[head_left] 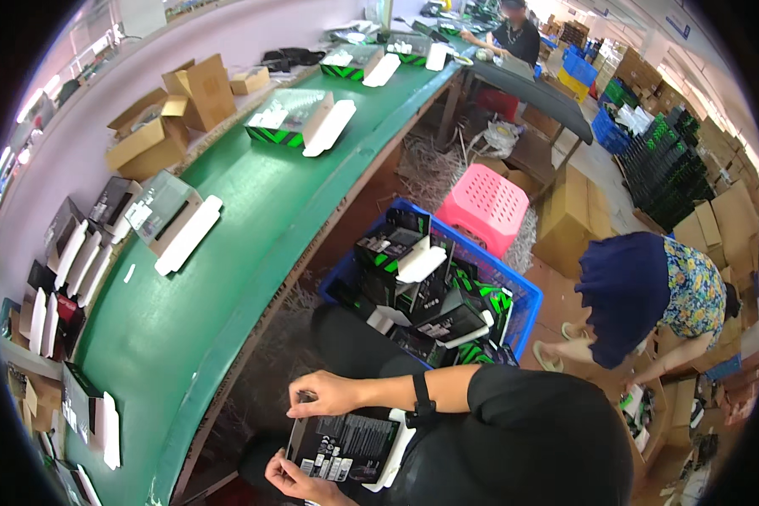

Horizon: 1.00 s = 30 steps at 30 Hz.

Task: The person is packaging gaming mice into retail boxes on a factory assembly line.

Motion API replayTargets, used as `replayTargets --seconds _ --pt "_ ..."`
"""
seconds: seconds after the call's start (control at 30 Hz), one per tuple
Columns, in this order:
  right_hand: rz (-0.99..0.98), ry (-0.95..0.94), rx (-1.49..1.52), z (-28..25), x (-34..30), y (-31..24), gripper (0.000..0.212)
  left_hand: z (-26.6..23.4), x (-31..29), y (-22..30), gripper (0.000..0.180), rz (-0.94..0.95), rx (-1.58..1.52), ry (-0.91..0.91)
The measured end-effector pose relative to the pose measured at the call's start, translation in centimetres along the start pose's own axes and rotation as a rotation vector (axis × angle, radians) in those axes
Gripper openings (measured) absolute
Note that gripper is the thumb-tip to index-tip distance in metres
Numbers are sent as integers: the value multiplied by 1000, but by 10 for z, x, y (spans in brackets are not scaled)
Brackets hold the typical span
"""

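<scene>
On my lap lies a black printed box (346, 447), tilted, with a white end flap (392, 451) standing out on the side nearest my body. My left hand (293, 479) is closed on the box's lower corner, thumb and fingers at its edge. At the upper corner my right hand (325, 394) has its fingers curled together. A small dark bit shows between those fingers; what it is I cannot make out. A black band circles my right forearm.
Similar boxes with raised white flaps stand along the green worktable (253, 228). Beside me sits a blue crate (527, 308) heaped with black-and-green boxes, then a pink stool (485, 202). One person (641, 291) bends over at the right; another (519, 38) is at the far end.
</scene>
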State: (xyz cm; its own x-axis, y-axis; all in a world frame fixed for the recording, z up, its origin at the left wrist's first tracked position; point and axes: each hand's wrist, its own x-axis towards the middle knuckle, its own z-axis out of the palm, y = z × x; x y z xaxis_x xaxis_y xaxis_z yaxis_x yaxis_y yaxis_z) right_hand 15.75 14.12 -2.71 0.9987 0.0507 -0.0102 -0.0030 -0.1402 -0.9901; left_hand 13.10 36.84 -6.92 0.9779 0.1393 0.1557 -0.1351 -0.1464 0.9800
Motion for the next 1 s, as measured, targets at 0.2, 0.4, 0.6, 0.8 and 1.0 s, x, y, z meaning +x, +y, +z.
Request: replayTargets --seconds 0.2,0.4,0.6,0.8,1.0 --pt "-31 87 -83 12 2 1 22 -2 -1 8 32 -191 -114 -1" --pt "140 121 98 26 -3 27 23 -21 -12 -29 32 -140 -235 -200" --pt "-15 77 166 24 -6 28 31 -11 -18 -28 23 -17 -109 -48" --pt "-225 86 175 21 -22 34 15 -13 -13 -20 21 58 57 -107" --pt "-242 64 29 18 -23 24 20 -17 -15 -25 20 -3 70 -57"
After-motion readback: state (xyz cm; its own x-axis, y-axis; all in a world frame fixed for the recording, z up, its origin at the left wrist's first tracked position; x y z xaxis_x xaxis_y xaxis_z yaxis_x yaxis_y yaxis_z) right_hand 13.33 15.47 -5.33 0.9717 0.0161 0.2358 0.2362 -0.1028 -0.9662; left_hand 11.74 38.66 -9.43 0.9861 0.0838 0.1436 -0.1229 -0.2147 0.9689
